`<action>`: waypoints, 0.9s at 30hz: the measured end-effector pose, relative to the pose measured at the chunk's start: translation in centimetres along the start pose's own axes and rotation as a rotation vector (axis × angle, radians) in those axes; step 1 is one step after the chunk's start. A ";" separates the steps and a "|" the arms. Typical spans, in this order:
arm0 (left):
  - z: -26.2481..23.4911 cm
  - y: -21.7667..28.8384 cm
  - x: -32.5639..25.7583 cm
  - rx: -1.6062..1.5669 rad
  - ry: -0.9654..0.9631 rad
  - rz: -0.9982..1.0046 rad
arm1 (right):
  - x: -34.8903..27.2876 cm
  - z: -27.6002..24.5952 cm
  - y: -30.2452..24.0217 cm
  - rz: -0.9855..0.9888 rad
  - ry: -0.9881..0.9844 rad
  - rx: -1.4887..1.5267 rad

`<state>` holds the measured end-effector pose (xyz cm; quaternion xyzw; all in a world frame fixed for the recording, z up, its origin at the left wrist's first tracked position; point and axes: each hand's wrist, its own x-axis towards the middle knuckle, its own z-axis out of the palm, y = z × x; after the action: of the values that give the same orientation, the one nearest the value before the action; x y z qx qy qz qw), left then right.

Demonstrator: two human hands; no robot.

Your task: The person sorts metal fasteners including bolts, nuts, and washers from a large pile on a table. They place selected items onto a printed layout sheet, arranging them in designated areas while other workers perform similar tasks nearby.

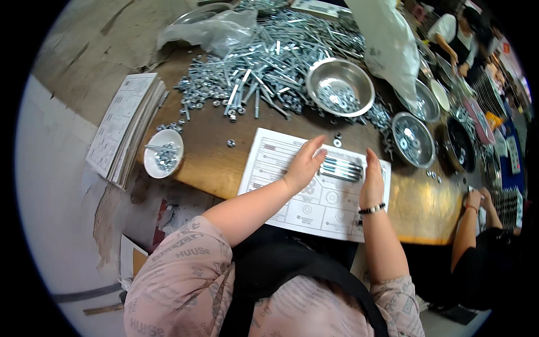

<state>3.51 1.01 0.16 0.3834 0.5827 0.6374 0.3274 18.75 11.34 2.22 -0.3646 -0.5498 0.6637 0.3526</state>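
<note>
Several long silver bolts [341, 169] lie side by side on a white sheet of printed diagrams [269, 194], which tops what looks like a thin stack. My left hand [306, 164] is at their left ends, fingers stretched out and thumb close to the metal. At the right ends my right hand [371, 182] stands on edge with straight fingers, a beaded bracelet on its wrist. Neither hand is closed round anything; whether they touch the bolt ends I cannot tell. Just beyond the bolts are a couple of small nuts [337, 140].
A large heap of bolts [264, 62] and loose nuts covers the table's far side. Steel bowls [339, 63] with washers stand beyond and to the right. A white bowl [163, 171] of small hardware and a paper stack [120, 126] are at left. Co-workers' hands [474, 199] are at right.
</note>
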 end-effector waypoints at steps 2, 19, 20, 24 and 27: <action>-2.9 2.2 -0.6 0.296 -0.006 0.130 | -1.2 0.8 -0.8 -0.066 -0.023 -0.045; -40.4 7.5 -1.0 1.298 0.288 -0.564 | -6.1 3.7 2.0 0.224 -0.481 -0.325; -40.9 7.9 -1.1 1.332 0.189 -0.664 | -6.1 3.6 2.1 0.221 -0.480 -0.331; -41.5 8.6 -1.1 1.279 0.015 -1.114 | -6.0 4.0 2.0 0.218 -0.458 -0.349; -41.6 8.3 -1.3 1.401 -0.032 -1.154 | -6.0 4.2 1.8 0.225 -0.457 -0.351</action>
<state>-31.77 -21.46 7.10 0.1521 0.9339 -0.1316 0.2957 17.87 3.91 1.53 -0.3198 -0.6773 0.6582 0.0758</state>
